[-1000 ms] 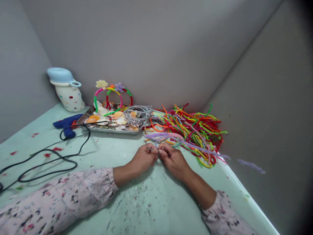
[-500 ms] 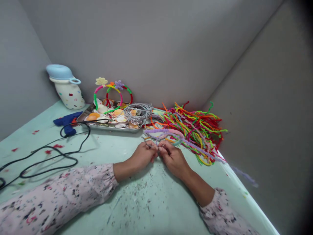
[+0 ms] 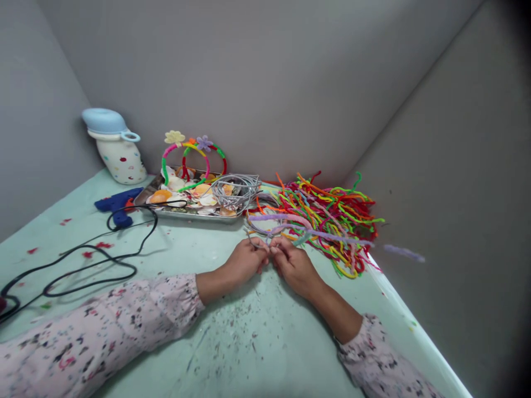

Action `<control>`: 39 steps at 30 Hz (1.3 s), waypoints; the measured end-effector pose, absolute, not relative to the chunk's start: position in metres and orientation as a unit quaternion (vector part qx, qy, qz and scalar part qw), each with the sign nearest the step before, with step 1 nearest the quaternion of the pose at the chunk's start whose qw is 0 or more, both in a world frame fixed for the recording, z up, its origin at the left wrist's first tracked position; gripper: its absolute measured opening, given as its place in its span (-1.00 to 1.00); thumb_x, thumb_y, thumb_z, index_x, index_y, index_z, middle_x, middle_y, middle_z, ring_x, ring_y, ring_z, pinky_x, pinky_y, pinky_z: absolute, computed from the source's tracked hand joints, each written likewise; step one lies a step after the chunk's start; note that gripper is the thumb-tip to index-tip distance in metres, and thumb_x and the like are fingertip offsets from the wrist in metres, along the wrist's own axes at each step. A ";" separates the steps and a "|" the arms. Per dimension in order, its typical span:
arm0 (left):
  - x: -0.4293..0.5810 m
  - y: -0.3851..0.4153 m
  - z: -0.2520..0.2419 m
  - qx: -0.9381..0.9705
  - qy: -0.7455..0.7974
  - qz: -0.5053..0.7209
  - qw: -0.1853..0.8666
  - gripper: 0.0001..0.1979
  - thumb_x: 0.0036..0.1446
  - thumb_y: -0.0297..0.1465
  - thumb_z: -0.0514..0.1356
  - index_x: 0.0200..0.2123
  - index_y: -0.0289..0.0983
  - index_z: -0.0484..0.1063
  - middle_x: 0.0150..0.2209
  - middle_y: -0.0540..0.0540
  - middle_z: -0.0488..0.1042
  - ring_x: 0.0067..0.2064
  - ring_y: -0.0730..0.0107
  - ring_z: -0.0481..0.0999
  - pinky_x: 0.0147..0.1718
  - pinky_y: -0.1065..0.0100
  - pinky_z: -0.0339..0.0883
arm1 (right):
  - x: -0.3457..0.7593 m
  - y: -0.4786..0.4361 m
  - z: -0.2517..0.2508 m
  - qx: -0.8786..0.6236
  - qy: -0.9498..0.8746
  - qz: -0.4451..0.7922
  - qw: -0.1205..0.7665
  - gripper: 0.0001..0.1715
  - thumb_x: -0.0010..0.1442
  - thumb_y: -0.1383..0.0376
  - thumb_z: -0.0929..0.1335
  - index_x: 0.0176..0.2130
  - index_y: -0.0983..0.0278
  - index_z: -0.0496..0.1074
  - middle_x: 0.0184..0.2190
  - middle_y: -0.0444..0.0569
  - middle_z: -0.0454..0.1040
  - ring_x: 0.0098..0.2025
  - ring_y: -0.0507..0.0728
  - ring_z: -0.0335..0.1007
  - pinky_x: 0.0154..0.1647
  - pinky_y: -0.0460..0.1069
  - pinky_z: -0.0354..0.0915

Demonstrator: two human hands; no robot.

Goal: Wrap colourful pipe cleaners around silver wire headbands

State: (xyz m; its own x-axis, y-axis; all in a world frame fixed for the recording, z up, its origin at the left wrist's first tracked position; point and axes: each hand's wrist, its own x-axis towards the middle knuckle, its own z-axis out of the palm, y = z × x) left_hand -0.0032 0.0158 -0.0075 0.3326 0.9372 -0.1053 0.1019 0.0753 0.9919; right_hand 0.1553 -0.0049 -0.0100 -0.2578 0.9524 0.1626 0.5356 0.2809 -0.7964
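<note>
Over the middle of the table, my left hand (image 3: 244, 261) and my right hand (image 3: 296, 268) meet with fingertips pinched together. My left fingers are closed on a thin grey wire (image 3: 251, 239), whose end pokes up above them. Between my right thumb and finger is a fuzzy purple pipe cleaner (image 3: 338, 237); its long tail stretches right, past the table edge. Just beyond the fingers curves a wire loop (image 3: 296, 219) wrapped in purple, pink and teal fuzz. The exact spot where wire and pipe cleaner meet is hidden by my fingertips.
A heap of bright pipe cleaners (image 3: 336, 215) lies at the back right. Behind my left hand, a metal tray (image 3: 199, 218) holds shells, coiled grey wire (image 3: 236, 190) and two flower-topped rings (image 3: 185, 146). A blue glue gun (image 3: 118, 203), black cord (image 3: 135, 256) and bottle (image 3: 120, 157) are left.
The purple pipe cleaner's loose tail has swung upward, from drooping past the table edge to nearly level. Both hands keep their pinch at almost the same spot.
</note>
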 end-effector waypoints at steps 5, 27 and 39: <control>-0.004 0.016 -0.009 0.577 0.447 0.365 0.578 -0.82 0.04 -0.43 0.06 -0.59 -0.26 0.25 -0.70 0.08 0.21 -0.64 0.53 0.16 -0.61 0.40 -0.01 | 0.155 -0.005 -0.013 -0.526 -0.715 0.316 0.334 -0.83 0.34 0.19 0.18 -0.17 0.19 0.28 -0.56 -0.22 0.37 -0.56 0.05 0.27 -0.46 -0.07 0.18; -0.004 0.015 -0.012 0.562 0.443 0.391 0.579 -0.81 0.03 -0.45 0.07 -0.61 -0.23 0.21 -0.69 0.06 0.23 -0.62 0.49 0.20 -0.57 0.38 0.04 | 0.154 -0.004 -0.011 -0.535 -0.723 0.295 0.324 -0.82 0.33 0.22 0.18 -0.17 0.20 0.31 -0.54 -0.19 0.42 -0.54 0.05 0.33 -0.44 -0.08 0.21; -0.005 0.015 -0.009 0.576 0.435 0.397 0.566 -0.79 0.04 -0.40 0.11 -0.61 -0.24 0.23 -0.68 0.07 0.20 -0.61 0.50 0.15 -0.57 0.37 0.00 | 0.155 -0.005 -0.014 -0.520 -0.714 0.323 0.340 -0.83 0.34 0.21 0.18 -0.23 0.18 0.29 -0.58 -0.22 0.36 -0.57 0.04 0.28 -0.47 -0.07 0.19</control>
